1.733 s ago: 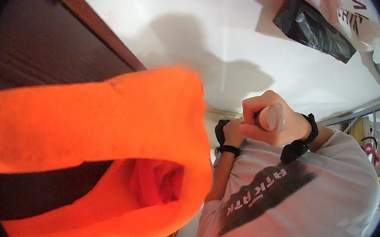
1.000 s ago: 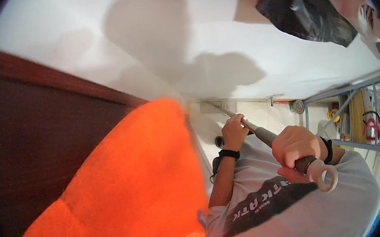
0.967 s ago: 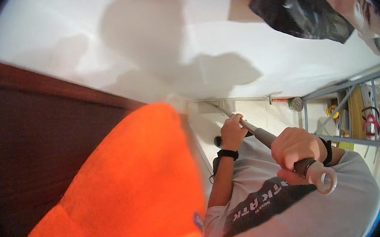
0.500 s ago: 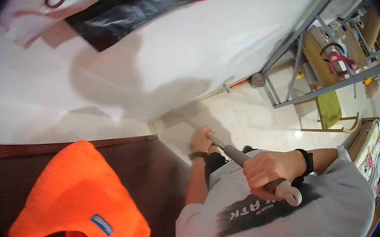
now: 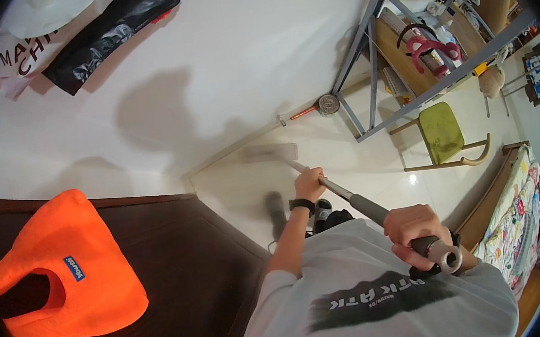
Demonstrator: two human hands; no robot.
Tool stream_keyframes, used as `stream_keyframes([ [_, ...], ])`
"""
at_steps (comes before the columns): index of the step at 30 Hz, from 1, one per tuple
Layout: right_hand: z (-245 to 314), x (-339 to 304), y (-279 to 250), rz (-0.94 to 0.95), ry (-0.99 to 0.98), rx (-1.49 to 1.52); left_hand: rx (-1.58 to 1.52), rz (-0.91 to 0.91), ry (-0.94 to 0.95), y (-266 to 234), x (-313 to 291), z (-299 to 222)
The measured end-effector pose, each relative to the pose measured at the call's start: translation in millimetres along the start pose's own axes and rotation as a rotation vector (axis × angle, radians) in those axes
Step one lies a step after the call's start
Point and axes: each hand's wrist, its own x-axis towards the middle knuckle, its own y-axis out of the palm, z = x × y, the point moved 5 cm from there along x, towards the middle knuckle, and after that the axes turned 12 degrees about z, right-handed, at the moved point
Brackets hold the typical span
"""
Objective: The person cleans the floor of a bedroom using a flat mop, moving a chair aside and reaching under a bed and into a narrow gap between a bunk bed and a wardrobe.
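Observation:
Both hands grip the long pole of a flat mop (image 5: 367, 207). My right hand (image 5: 417, 232) wraps round the dark grip near the top end, which points toward me. Lower on the grey metal shaft, my left hand (image 5: 310, 185) is closed round it, a black band on its wrist. The mop's pale, blurred flat head (image 5: 271, 153) lies on the light floor close to the foot of the wall. A foot in a slipper (image 5: 322, 210) shows partly beneath my arms.
An orange plush item (image 5: 102, 291) rests on a dark brown door or panel (image 5: 180, 257) at left. Bags (image 5: 118, 36) hang on the wall. Further right are a round-headed item with a red handle (image 5: 327, 104), a grey metal frame (image 5: 374, 128), a green-seated chair (image 5: 442, 134) and a bed (image 5: 512, 222).
My left hand and the pole have moved right and away from the door side. The mop head has come into sight by the wall. The whole view has shifted, showing more floor.

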Motion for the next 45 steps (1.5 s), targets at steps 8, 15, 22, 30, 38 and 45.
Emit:
stream_keyframes([
  [8,10.3,-33.6,-5.9,-0.376,-0.038,0.071,0.042,0.132,0.223,19.4,17.2,-38.7],
  [15,16.5,-33.9,14.4,-0.692,-0.104,0.031,-0.070,0.260,0.445,35.6,43.6,-59.7],
  [22,-11.7,4.3,30.3,-0.859,0.027,-0.169,0.063,0.383,0.494,33.5,87.9,-41.4],
  [30,0.4,33.1,52.6,-0.829,-0.063,0.026,-0.008,0.339,0.478,-5.6,46.8,-18.0],
  [38,37.1,97.7,77.1,-0.257,0.069,-0.014,-0.059,0.300,0.293,-73.9,-19.2,14.3],
  [45,42.4,132.7,77.4,0.251,-0.060,0.208,0.061,0.170,0.060,-102.0,-85.2,59.1],
])
